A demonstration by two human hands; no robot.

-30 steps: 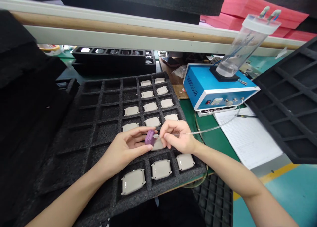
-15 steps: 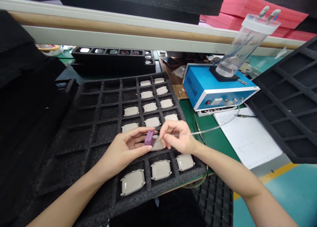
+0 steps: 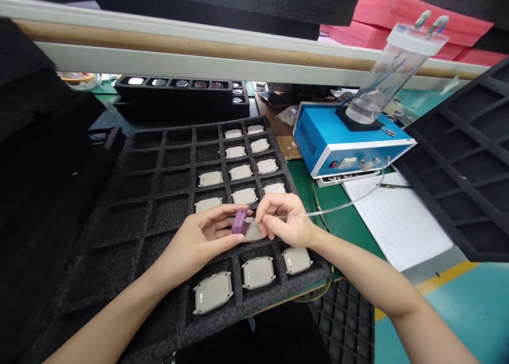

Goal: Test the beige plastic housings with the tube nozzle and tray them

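Observation:
A small purple case (image 3: 239,222), box-shaped with rounded edges, is gripped between the thumb and fingers of my left hand (image 3: 207,234). My right hand (image 3: 284,218) pinches the end of a clear thin tube (image 3: 330,210). The tube's pale tip meets the right side of the purple case; whether it goes inside I cannot tell. Both hands are over a black foam tray (image 3: 235,271), whose compartments hold several beige watch cases (image 3: 258,272). One beige watch case (image 3: 253,232) lies just under my fingers, partly hidden.
The tube runs to a blue machine (image 3: 350,136) bearing a clear cylinder (image 3: 382,78) with liquid. Written sheets (image 3: 401,221) lie below it. Another foam tray (image 3: 465,157) tilts at the right. Black foam (image 3: 43,194) is stacked at left, and a shelf rail (image 3: 199,49) crosses above.

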